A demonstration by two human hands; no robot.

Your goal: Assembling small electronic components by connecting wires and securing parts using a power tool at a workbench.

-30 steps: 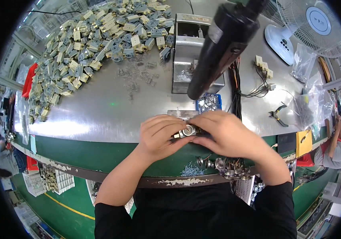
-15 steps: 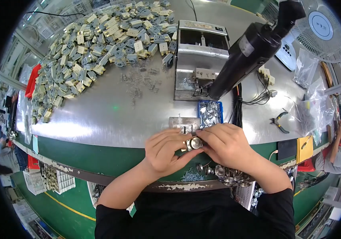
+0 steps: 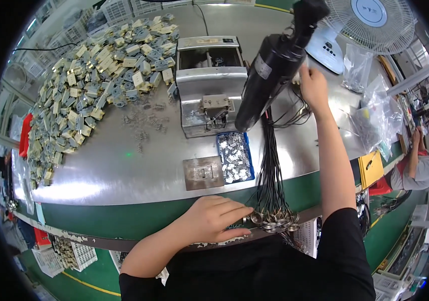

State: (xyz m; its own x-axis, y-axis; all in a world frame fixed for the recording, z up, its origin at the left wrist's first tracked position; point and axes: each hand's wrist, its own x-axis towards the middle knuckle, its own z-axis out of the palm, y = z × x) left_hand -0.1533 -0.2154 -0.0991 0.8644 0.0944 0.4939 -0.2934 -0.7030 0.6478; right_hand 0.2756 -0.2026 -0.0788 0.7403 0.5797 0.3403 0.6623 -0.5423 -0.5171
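Note:
My left hand (image 3: 212,219) is by the table's front edge, thumb and index finger stretched out and apart. Its fingertips are beside a cluster of round metal parts (image 3: 277,221), and a small one shows close to the gap between them. Black cables (image 3: 270,168) run from this cluster up the table. My right hand (image 3: 315,93) reaches far forward, right of a thick black cylinder (image 3: 269,75), its fingers bent over thin black wires (image 3: 299,116). What those fingers hold, if anything, is hidden. A flat metal block (image 3: 203,173) with a slot lies beside a blue tray (image 3: 251,170) of small metal pieces.
A big heap of grey and cream blocks (image 3: 89,85) covers the left, with loose springs (image 3: 144,120) beside it. A metal machine (image 3: 212,75) stands mid-table. Fan (image 3: 370,20), clear plastic bags (image 3: 370,120) and a yellow pad (image 3: 371,169) are right. Another person (image 3: 417,158) sits beyond.
My hands have parted from the round metal part they held together. My right hand has gone far forward; my left has lowered to the table edge. The view has shifted, and the cables now stretch out.

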